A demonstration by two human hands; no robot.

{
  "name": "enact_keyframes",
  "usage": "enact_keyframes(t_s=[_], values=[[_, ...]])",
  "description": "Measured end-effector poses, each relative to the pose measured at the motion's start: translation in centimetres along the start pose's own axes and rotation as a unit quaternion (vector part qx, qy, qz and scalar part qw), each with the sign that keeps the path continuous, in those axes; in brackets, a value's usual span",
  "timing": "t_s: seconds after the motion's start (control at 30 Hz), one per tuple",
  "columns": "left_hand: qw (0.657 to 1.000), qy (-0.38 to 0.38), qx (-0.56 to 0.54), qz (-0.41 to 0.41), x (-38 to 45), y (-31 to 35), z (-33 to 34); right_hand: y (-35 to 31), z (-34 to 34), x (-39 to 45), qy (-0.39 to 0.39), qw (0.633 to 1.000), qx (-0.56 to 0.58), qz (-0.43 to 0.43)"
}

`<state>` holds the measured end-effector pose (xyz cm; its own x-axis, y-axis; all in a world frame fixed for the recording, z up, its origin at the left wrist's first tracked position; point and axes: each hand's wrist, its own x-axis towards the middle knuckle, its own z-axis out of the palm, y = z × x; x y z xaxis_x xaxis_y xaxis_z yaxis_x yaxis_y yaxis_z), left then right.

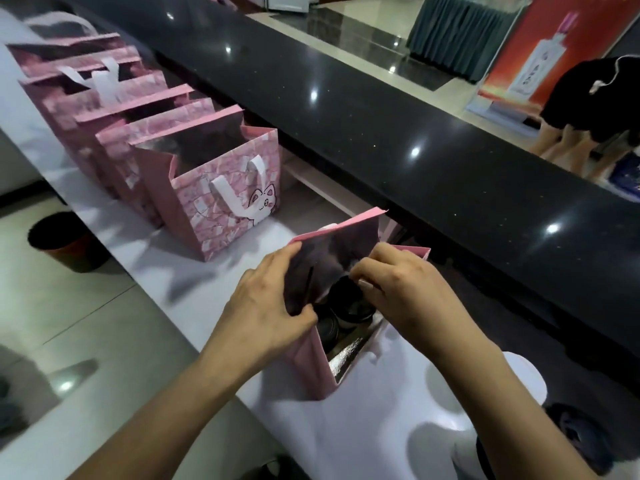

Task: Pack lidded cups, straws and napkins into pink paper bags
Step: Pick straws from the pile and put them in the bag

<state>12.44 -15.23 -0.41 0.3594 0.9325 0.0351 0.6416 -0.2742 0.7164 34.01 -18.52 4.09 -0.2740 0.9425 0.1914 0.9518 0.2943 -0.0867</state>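
Pink bag [313, 370] stood open on the white counter [374, 427], just in front of the black stone ledge [398, 133]. Left hand [268, 299] gripped the bag's left wall at the rim, thumb curled inside against the dark lining, fingers outside. Right hand [398, 289] was at the bag's right rim, fingers bent and pinching something pale at the mouth; what it was, too small to tell. Two black-lidded cups [348, 303] sat upright inside the bag, side by side. Left of the bag, along the ledge, a row of other pink bags [221, 202] stood open, the nearest showing a cat print and white handle. Dark bin [64, 242] on floor, below the counter, well left of the bag.
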Motion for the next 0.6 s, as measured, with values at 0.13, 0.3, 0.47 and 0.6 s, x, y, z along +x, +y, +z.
enact_keyframes(t_s=[0.13, 0.3, 0.47, 0.6], values=[[0.999, -0.049, -0.016, -0.001, 0.1, -0.2, -0.3, -0.1, 0.2, 1.3, -0.067, 0.998, -0.01, -0.007], [0.997, -0.075, -0.033, 0.012, 0.0, -0.2, -1.1, -1.1, 2.7, 4.9, -0.166, 0.981, -0.097, 0.021], [0.996, -0.081, -0.03, 0.028, 0.0, -0.3, -1.3, -1.1, 4.3, 6.2, -0.198, 0.974, -0.098, 0.045], [0.995, -0.077, -0.007, 0.06, 0.1, -0.3, -1.6, -0.3, 3.4, 5.1, -0.155, 0.98, -0.097, 0.077]])
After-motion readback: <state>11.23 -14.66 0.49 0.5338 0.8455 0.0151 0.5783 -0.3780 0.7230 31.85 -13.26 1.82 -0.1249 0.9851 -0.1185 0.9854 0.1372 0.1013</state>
